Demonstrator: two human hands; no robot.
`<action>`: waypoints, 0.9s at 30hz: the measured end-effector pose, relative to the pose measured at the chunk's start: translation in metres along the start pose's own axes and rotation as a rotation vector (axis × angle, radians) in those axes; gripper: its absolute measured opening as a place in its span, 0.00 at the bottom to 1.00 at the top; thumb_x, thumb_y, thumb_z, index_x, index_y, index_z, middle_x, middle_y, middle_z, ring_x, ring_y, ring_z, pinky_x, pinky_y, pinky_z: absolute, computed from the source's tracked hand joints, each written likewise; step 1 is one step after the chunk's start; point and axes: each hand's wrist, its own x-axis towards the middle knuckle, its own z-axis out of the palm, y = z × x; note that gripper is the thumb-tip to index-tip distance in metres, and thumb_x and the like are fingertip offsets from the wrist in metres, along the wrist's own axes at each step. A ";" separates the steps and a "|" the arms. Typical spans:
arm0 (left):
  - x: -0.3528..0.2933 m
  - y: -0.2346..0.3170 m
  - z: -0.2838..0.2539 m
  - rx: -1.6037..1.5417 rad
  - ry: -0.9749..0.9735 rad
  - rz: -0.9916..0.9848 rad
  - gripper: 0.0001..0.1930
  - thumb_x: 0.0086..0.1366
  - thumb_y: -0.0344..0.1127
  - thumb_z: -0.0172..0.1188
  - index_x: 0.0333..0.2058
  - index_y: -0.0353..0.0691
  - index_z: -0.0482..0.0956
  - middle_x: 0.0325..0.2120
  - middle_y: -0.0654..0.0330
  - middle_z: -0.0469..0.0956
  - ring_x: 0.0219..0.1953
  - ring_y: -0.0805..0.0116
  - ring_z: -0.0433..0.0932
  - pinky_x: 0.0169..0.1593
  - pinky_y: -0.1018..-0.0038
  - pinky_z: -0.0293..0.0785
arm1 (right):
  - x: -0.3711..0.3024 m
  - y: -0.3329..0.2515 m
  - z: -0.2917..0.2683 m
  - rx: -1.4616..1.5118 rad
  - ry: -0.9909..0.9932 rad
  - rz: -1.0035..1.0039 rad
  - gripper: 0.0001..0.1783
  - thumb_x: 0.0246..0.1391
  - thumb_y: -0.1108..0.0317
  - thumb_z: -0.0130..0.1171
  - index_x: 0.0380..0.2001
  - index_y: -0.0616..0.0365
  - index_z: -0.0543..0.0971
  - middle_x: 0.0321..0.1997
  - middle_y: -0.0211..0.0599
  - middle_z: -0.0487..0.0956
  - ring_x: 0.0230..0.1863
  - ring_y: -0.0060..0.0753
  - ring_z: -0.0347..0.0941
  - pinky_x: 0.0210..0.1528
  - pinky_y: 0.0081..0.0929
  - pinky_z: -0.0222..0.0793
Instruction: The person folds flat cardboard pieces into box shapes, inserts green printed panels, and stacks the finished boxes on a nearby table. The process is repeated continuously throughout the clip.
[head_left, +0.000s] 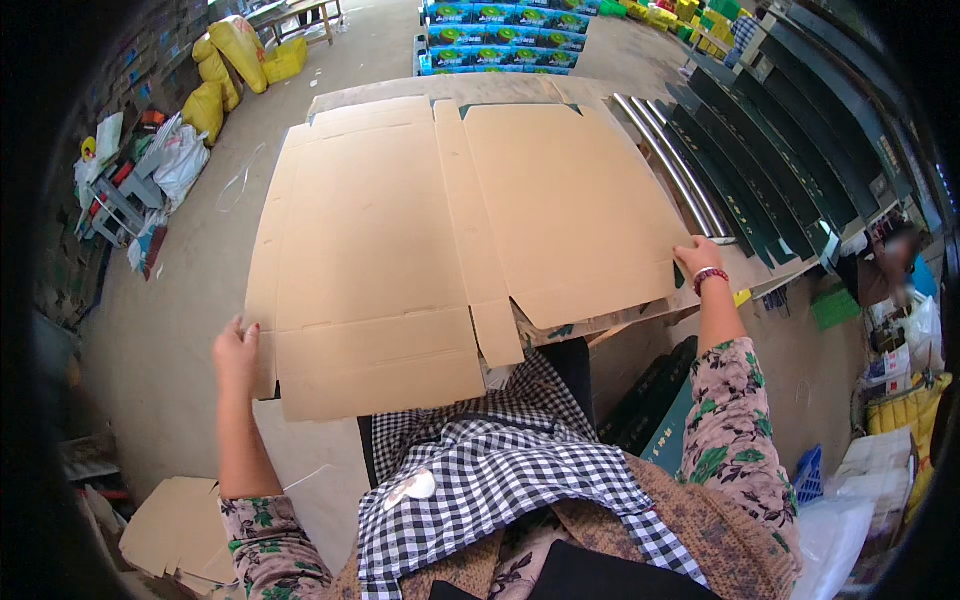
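Observation:
A large flattened cardboard box (pixel 370 230), plain brown with creases and cut slots, lies unfolded across the table before me. Its near flaps hang past the table's front edge, toward my checked apron. At the near left corner, my left hand (pixel 237 357) has its fingers closed on the box's edge. My right hand (pixel 698 259), with a red bracelet at the wrist, pinches the right edge near that side's front corner. Dark green shows at a few edges beneath the cardboard; what lies under it is mostly hidden.
Dark green panels (pixel 770 150) stand in a row at the right, beside shiny metal tubes (pixel 672 165). Printed cartons (pixel 505 40) are stacked beyond the table (pixel 385 93). Yellow sacks (pixel 236 55) sit far left. More cardboard (pixel 178 528) lies on the floor at lower left.

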 end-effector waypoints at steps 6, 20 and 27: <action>0.009 0.000 -0.026 -0.930 -0.455 -0.354 0.14 0.59 0.32 0.60 0.40 0.29 0.75 0.31 0.58 0.80 0.28 0.69 0.78 0.33 0.71 0.75 | -0.042 -0.056 -0.095 1.360 -0.123 -0.251 0.31 0.49 0.62 0.64 0.56 0.62 0.69 0.50 0.42 0.76 0.48 0.34 0.75 0.49 0.31 0.73; -0.019 0.105 0.055 -0.155 -0.176 0.355 0.12 0.57 0.30 0.49 0.34 0.28 0.77 0.29 0.45 0.78 0.36 0.47 0.76 0.42 0.60 0.72 | -0.187 -0.207 0.037 1.712 -0.529 -0.248 0.25 0.67 0.56 0.38 0.60 0.63 0.60 0.59 0.45 0.69 0.59 0.40 0.66 0.60 0.36 0.65; -0.011 0.122 0.070 -0.274 -0.377 0.289 0.22 0.68 0.33 0.44 0.60 0.38 0.62 0.48 0.42 0.73 0.46 0.48 0.74 0.50 0.63 0.71 | -0.186 -0.226 0.069 1.148 -0.379 -0.484 0.29 0.60 0.74 0.47 0.65 0.63 0.58 0.66 0.46 0.63 0.66 0.35 0.59 0.65 0.25 0.51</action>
